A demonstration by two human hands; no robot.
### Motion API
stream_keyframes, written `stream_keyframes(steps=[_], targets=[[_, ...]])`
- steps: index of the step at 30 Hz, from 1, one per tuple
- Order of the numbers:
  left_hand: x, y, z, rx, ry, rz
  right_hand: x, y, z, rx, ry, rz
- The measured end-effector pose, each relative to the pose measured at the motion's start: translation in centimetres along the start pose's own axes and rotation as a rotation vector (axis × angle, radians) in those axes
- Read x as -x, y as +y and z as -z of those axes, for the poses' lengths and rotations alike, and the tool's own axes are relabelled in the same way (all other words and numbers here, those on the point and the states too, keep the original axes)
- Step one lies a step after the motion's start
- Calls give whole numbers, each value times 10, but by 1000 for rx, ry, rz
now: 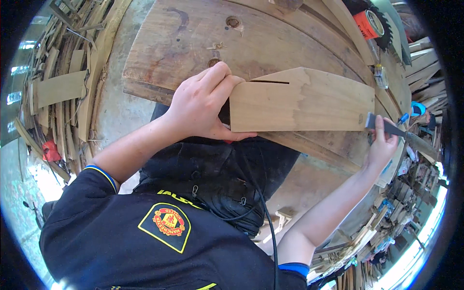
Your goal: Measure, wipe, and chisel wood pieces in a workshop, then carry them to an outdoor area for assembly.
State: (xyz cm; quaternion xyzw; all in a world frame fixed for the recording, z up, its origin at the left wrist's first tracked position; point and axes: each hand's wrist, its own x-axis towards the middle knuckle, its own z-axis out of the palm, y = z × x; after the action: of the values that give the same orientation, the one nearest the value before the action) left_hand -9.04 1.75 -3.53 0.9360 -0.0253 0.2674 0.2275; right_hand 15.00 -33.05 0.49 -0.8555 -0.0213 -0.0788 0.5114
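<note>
Lying crosswise in front of the person: board (314, 106), pale, long axis running almost straight left to right, squared end pointing left. Left grip (203, 104) is holding that end, part-open by the board's width, thumb lying along the near edge, fingers bending over the far corner. Right grip (383, 145) is pinching a chisel (398, 131), fingers nearly closed on it; its broad tip is pointing left and overlapping the board's right end. Contact there: cannot tell.

Edges: board's near edge is running straight; far edge is peaking around mid-length and sloping off both ways. Thin dark slot (270, 82) is running lengthwise near the far left corner. Table (164, 43) is showing its near edge slanting down rightward under the board; left end is overhanging dark cloth (278, 153). Open room is lying beyond the board, on bare tabletop. Orange can (366, 25) and toothed saw blade (385, 31) are sitting at far right.

Writing: can is bearing dark lettering; black shirt (106, 232) is carrying yellow lettering and a red-and-yellow crest (168, 220).
</note>
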Motion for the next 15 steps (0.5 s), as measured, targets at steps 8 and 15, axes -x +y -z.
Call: stream_keyframes(steps=[8, 15], targets=[[-1, 2, 2, 1, -41, 4, -9, -6, -10, 27, -2, 45], [1, 1, 2, 23, -36, 17, -15, -17, -23, -46, -115, 94]])
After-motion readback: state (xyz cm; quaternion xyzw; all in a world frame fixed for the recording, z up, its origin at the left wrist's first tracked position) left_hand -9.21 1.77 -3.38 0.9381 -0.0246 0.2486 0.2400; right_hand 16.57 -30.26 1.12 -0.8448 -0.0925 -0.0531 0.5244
